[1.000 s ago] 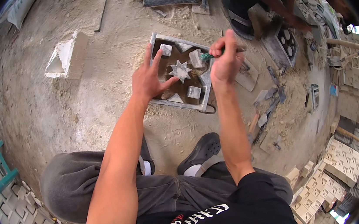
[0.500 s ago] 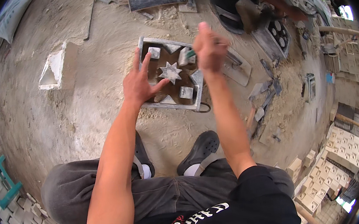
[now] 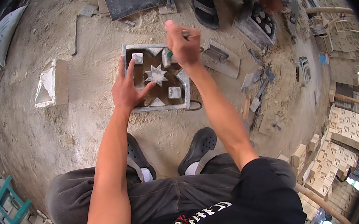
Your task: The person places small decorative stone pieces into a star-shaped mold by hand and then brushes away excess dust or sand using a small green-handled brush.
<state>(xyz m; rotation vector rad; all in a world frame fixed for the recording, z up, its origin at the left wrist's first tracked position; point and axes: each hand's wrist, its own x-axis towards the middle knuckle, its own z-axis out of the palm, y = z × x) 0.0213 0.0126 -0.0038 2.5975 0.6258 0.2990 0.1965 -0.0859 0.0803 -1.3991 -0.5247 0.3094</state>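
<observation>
A shallow metal-framed mould (image 3: 161, 108) lies on the sandy ground in front of me, with a raised star (image 3: 156, 75) at its centre and square blocks (image 3: 174, 93) and triangular pieces around it. My left hand (image 3: 128, 90) is spread over its left side, thumb pointing toward the star. That hand hides the mould's lower left corner. Above the upper right corner, my right hand (image 3: 185, 46) is closed in a fist around what looks like a brush (image 3: 169, 54); a green part shows below the fist. The fist hides much of its handle and that corner.
A trowel-like float (image 3: 221, 58) lies right of the mould, with scattered tools (image 3: 260, 83) beyond. At left stands a white hollow block (image 3: 50, 84). A co-worker's hand (image 3: 274, 5) is near another mould (image 3: 255, 23) at upper right. Patterned blocks (image 3: 331, 164) are stacked at lower right.
My right hand has moved a little left and up relative to the mould, still gripping the brush. The left hand stays spread on the mould. The whole view has shifted slightly.
</observation>
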